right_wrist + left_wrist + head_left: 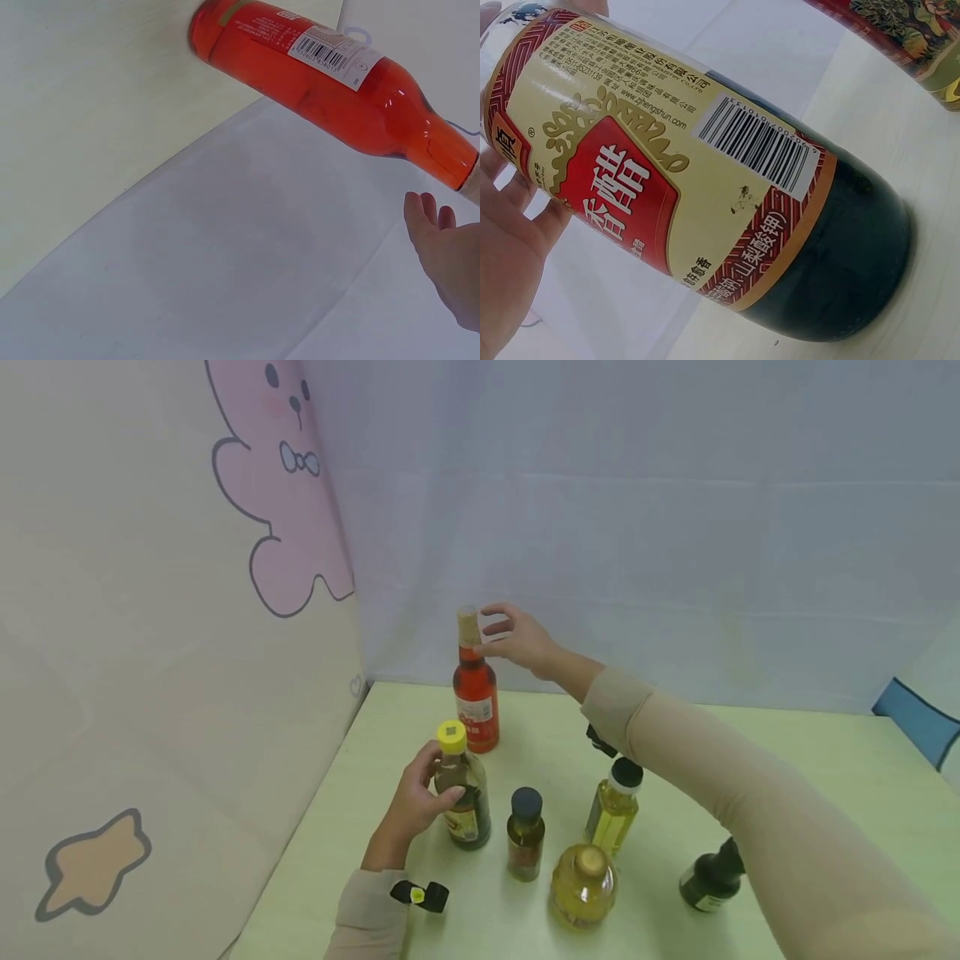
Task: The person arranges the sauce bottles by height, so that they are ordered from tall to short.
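My left hand (pixel 412 799) grips a vinegar bottle (pixel 469 814) with a yellow cap, thumb across its front and fingers on the far side. In the left wrist view the vinegar bottle (pixel 780 240) shows its cream and red label and dark liquid, with its base close over the tabletop. Just behind it a tall bottle of red liquid (pixel 476 689) stands upright near the table's back left corner. My right hand (pixel 522 642) is beside that bottle's neck, fingers spread and loosely bent. The right wrist view shows the fingertips (pixel 427 206) near the neck of the red bottle (pixel 307 82).
To the right of the vinegar bottle stand a small black-capped bottle (pixel 526 843), a yellow oil bottle (pixel 611 814) and a round gold-topped bottle (pixel 584 895). A dark bottle (pixel 708 885) stands partly behind the right sleeve. A printed wall (pixel 187 693) borders the left side.
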Available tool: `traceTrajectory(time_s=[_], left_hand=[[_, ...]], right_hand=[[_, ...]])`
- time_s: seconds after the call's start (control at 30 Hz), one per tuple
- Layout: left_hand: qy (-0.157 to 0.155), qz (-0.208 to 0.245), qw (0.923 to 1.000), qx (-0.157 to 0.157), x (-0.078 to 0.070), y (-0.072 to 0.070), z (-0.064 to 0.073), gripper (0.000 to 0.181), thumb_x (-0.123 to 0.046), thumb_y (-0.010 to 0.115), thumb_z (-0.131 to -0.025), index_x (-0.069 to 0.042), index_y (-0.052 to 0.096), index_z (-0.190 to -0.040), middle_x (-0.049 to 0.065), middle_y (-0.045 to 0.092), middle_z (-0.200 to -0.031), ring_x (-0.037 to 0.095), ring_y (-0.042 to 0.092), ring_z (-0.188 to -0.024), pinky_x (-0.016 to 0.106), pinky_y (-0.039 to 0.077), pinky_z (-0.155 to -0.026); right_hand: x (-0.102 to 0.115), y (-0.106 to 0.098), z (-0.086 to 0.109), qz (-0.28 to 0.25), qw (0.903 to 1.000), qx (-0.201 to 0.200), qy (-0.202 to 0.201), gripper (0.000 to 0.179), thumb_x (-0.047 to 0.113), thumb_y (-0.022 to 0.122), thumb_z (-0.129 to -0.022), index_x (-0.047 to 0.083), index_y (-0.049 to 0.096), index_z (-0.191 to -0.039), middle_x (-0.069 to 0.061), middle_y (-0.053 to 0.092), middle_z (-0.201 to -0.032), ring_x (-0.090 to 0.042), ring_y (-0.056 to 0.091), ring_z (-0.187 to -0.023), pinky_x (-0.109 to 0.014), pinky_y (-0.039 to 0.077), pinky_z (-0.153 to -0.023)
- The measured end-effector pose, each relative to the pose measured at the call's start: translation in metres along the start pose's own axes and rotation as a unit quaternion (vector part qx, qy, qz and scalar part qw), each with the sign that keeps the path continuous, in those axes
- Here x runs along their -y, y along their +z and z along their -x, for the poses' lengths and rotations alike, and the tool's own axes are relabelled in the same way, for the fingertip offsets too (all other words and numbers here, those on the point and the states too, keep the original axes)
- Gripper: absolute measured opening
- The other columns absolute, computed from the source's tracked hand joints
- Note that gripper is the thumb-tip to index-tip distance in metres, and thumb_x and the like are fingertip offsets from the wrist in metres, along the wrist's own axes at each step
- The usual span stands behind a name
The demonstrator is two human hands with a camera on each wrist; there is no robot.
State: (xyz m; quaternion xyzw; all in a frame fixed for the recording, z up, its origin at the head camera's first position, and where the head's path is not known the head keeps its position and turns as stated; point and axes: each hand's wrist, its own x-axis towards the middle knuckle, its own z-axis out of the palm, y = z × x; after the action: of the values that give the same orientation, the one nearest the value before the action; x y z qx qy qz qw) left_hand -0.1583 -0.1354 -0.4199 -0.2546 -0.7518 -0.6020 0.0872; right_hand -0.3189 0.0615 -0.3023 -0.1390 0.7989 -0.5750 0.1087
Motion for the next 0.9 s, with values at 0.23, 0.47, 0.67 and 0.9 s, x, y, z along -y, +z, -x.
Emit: traceTrajectory(time_s=[0.23,0.47,0.67,0.9], left_hand=[[0.005,0.007,1.0,-0.003,-0.006,0.002,-0.002,0.049,0.004,0.063,-0.079,0.013,0.046,-0.124,0.02,0.053,-0.121,0.022,0.048,-0.113,0.062,0.034,-0.099],[-0.001,0.005,1.0,-0.006,-0.005,0.002,-0.001,0.051,0.004,0.063,-0.078,0.013,0.045,-0.125,0.021,0.052,-0.123,0.025,0.047,-0.114,0.062,0.033,-0.101],[-0.01,0.004,0.9999,-0.009,-0.006,0.003,0.001,0.052,0.004,0.063,-0.078,0.014,0.045,-0.125,0.024,0.052,-0.125,0.029,0.046,-0.116,0.062,0.032,-0.102],[-0.02,0.007,0.9997,-0.009,-0.004,0.003,0.002,0.051,0.005,0.063,-0.078,0.013,0.045,-0.125,0.023,0.052,-0.124,0.025,0.046,-0.116,0.061,0.031,-0.103]], right_hand=[[0.008,-0.011,0.015,0.03,0.9995,0.003,0.003,0.068,0.014,0.074,-0.088,0.013,0.039,-0.146,-0.016,0.051,-0.137,-0.029,0.05,-0.121,-0.047,0.044,-0.099],[0.015,-0.026,0.026,0.038,0.9991,0.014,0.009,0.064,0.015,0.072,-0.09,0.015,0.039,-0.145,-0.013,0.053,-0.134,-0.029,0.053,-0.118,-0.048,0.041,-0.102],[0.02,-0.04,0.037,0.034,0.9992,0.021,0.005,0.062,0.014,0.07,-0.092,0.012,0.038,-0.145,-0.016,0.052,-0.137,-0.029,0.053,-0.119,-0.047,0.04,-0.102],[0.02,-0.057,0.05,0.001,0.9998,0.021,0.0,0.06,0.009,0.065,-0.094,0.009,0.035,-0.146,-0.017,0.051,-0.136,-0.031,0.053,-0.12,-0.045,0.041,-0.103]])
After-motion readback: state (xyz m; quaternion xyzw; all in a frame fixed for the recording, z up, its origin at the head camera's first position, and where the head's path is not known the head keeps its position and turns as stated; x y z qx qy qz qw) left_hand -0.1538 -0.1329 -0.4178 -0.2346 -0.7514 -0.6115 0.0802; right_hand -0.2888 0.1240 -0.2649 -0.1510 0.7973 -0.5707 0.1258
